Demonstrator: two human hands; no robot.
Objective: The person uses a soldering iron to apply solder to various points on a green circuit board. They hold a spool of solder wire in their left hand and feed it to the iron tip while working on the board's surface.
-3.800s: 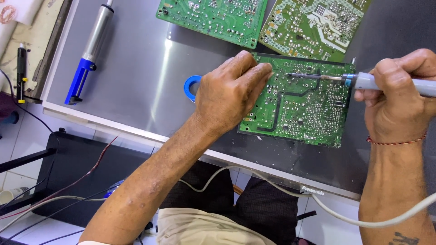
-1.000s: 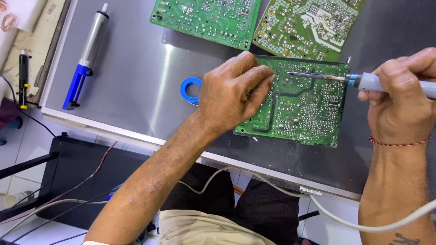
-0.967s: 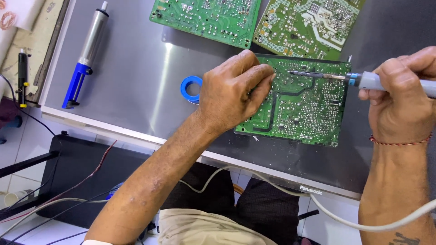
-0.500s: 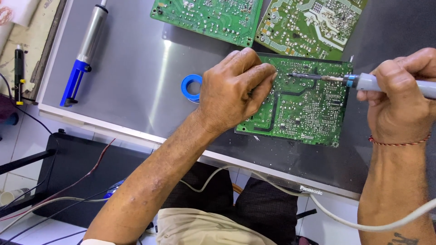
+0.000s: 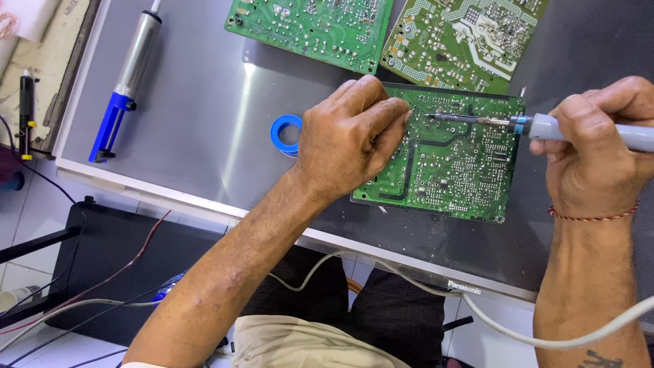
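Observation:
A green circuit board (image 5: 456,170) lies solder side up on a shiny grey panel (image 5: 197,136). My left hand (image 5: 347,136) rests on the board's left part, fingers curled and pressing near its top edge; whether it pinches solder wire I cannot tell. My right hand (image 5: 596,150) grips a grey soldering iron (image 5: 538,126) with a blue collar. The iron's thin tip touches the board's upper middle, just right of my left fingertips.
Two more green boards (image 5: 320,27) (image 5: 470,37) lie at the far edge. A blue ring-shaped spool (image 5: 286,133) sits left of my left hand. A silver and blue desoldering pump (image 5: 126,78) lies at far left. The iron's white cord (image 5: 518,327) hangs below the panel's near edge.
Both hands and the iron hold nearly the same place on the board. Only the camera view has shifted slightly.

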